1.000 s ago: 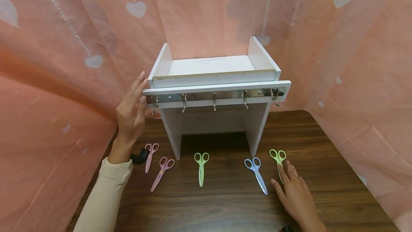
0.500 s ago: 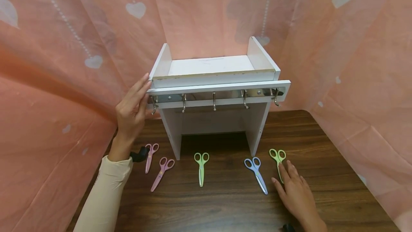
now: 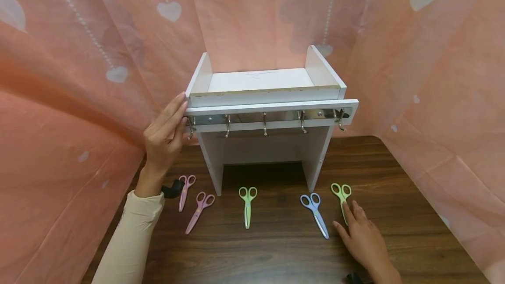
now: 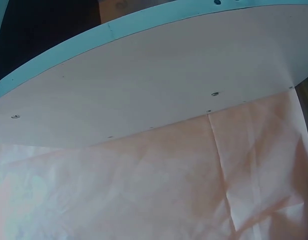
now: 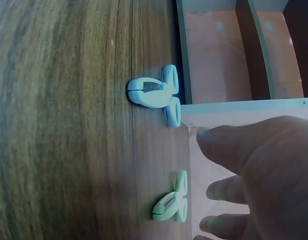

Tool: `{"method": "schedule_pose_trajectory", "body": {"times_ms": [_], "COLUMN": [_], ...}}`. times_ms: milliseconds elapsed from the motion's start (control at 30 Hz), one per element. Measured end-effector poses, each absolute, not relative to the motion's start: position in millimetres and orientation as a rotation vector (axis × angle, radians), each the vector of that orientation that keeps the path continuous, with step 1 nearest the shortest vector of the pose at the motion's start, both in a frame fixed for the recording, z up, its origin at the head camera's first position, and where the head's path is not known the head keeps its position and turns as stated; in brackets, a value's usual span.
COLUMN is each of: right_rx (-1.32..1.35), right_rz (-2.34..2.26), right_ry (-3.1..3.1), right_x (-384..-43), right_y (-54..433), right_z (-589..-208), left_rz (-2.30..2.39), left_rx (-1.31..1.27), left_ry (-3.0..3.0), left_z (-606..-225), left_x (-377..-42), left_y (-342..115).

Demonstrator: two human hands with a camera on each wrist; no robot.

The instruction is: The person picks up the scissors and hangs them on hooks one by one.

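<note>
In the head view my left hand (image 3: 161,137) touches the left end of a white hook rail (image 3: 272,108) with its fingers fairly straight. Several metal hooks (image 3: 264,124) hang along the rail, which spans the front of a white shelf unit (image 3: 260,97). The right hand (image 3: 364,236) is low beside green scissors (image 3: 342,193), its fingertips overlapping their blades in the head view. In the right wrist view its fingers (image 5: 228,145) are extended. Blue scissors (image 3: 314,214) lie just left of it. The left hand is out of the left wrist view, where the unit's side panel (image 4: 158,75) shows.
Green scissors (image 3: 247,207) lie in front of the unit's opening. Two pink scissors (image 3: 199,214) lie at left, one partly behind a black wrist device (image 3: 172,189). A pink curtain with hearts (image 3: 252,21) surrounds the dark wooden table (image 3: 252,257).
My left hand has moved slightly right and onto the end of the rail. The right hand stays by the green scissors, and the scissors have not moved.
</note>
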State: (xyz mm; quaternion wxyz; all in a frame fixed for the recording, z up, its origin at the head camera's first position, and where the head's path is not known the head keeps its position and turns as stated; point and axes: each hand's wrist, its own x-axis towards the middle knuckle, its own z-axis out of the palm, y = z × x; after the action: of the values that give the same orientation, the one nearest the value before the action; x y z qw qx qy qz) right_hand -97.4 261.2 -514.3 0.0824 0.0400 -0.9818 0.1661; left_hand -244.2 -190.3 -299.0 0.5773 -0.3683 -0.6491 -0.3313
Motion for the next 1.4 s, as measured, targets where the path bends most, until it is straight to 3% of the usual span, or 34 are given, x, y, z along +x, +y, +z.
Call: {"method": "schedule_pose_trajectory", "body": {"times_ms": [1400], "right_rx": [-0.034], "right_rz": [0.497], "right_ry": [-2.811], "right_x": [-108.0], "right_y": [280.7], "right_z": [-511.8], "left_rz": [-0.776], "left_rx": [-0.832], "left_ry": [-1.428], "left_z": [-298.7], "left_x": [-239.2], "left_y": [-178.8]}}
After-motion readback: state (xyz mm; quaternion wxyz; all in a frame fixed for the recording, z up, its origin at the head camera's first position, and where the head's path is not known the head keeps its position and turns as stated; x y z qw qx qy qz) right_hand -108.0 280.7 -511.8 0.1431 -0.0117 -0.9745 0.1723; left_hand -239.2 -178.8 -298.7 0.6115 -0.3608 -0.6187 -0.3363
